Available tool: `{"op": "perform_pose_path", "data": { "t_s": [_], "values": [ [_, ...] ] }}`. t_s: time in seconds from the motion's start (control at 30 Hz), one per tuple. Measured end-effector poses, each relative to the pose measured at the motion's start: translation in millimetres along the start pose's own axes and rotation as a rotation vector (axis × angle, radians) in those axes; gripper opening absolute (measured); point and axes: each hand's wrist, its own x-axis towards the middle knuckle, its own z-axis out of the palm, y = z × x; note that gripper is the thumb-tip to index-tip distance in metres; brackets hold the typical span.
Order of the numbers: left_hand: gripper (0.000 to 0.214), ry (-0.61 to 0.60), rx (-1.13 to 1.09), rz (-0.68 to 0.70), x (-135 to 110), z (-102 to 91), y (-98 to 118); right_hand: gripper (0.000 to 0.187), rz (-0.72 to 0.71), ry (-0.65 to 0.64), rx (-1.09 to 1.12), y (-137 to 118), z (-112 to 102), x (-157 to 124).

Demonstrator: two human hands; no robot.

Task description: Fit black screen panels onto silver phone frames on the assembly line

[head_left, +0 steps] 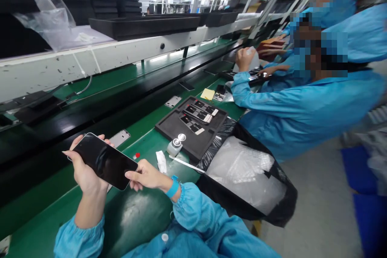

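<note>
A smartphone (104,161) with a dark, glossy screen is held tilted above the green bench, its screen toward me. My left hand (86,171) grips it along the left end, thumb at the near edge and fingertips showing over the far edge. At the right end my right hand (146,175) pinches the phone's corner between thumb and fingers. A blue band circles the right wrist. Behind the phone a pale phone-shaped plate (120,138) lies on the bench. A white crumpled wipe (161,162) and a small dispenser bottle (174,147) with its round lid raised stand right of my hands.
A black foam tray (169,127) holds several phone parts (198,115). Beside it hangs a black bag (290,205) with clear plastic wrap (242,165). A co-worker in a blue sleeve (272,94) sits at right. A white shelf beam (121,54) runs above the dark conveyor channel.
</note>
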Motion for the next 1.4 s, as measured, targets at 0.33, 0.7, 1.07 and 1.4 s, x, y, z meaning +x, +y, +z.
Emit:
{"op": "perform_pose_path", "data": {
  "t_s": [0.33, 0.7, 1.07, 1.4],
  "values": [
    [0.061, -0.024, -0.056, -0.025, 20.4, 42.6, -25.7, 0.076, -0.039, 0.043, 0.044, -5.6, -16.9, 1.3],
    [0.061, -0.462, 0.125, -0.328, 18.3, 80.9, -66.3, 0.09, -0.005, 0.127, -0.213, -26.4, -99.0, -60.1],
    [0.06, -0.896, 0.347, -0.712, 24.2, 115.2, -116.7, 0.084, -0.26, 0.605, 0.025, -34.3, -155.9, -35.8],
    [0.044, -0.175, 0.281, -0.579, 162.2, 197.6, -234.8, 0.055, 0.123, 1.085, -0.792, 40.8, -261.9, -97.4]
  ]
}}
